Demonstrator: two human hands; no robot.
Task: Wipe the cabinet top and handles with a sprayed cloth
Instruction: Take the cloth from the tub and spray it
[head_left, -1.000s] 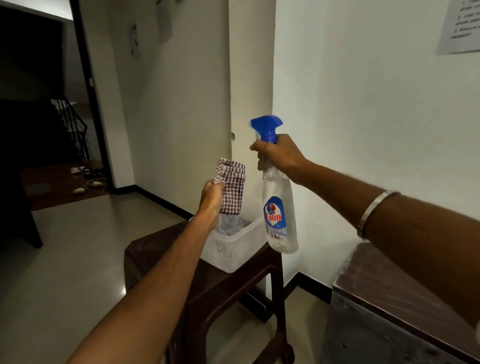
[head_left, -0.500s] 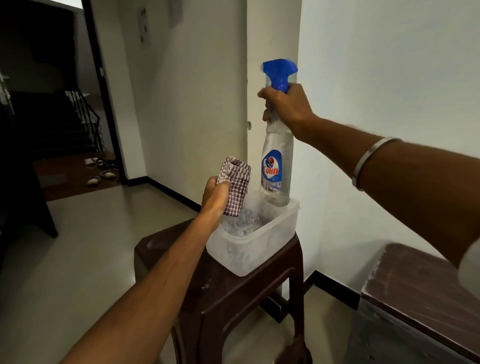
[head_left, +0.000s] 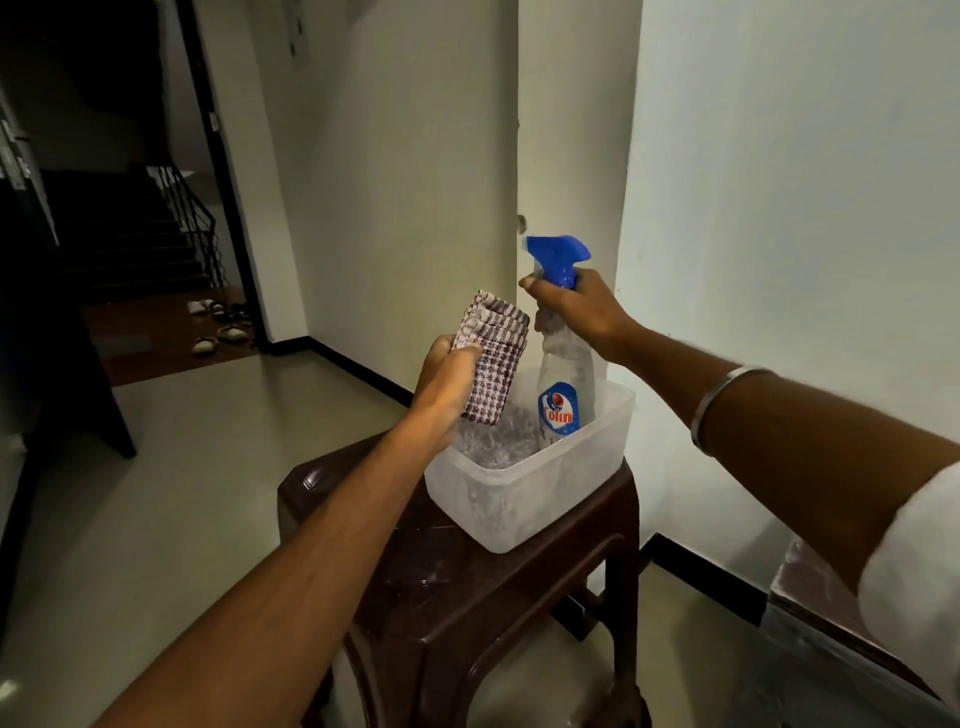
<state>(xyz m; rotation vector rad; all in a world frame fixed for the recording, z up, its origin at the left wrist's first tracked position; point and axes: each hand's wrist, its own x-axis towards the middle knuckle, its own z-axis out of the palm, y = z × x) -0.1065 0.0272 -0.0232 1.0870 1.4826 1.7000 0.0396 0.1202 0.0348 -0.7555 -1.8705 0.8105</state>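
Half a second back the spray bottle (head_left: 563, 379) was raised high in front of the white wall; now it stands lower, its base inside the clear plastic tub (head_left: 524, 512) on the dark brown stool (head_left: 467, 587). The right hand (head_left: 582, 306) grips the bottle's neck just below the blue trigger head, fingers wrapped round it, with one finger extended forward under the nozzle. The left hand (head_left: 447, 376) has stayed put, fingers clenched on the folded checked cloth (head_left: 493, 364), which it holds upright above the tub's near-left side, just beside the bottle but not touching it.

Lowering the bottle into the tub suggests the spraying step is finished and the bottle is being put away, though the hand has not let go. Whether the cloth is actually damp cannot be told from this view. The cabinet (head_left: 852, 618) sits at the far right edge, mostly hidden behind the right arm, well apart from the cloth; its handles are not in view. Wiping has not begun, so nearly the whole task is likely still ahead: release the bottle, then carry the cloth rightward to the cabinet top.
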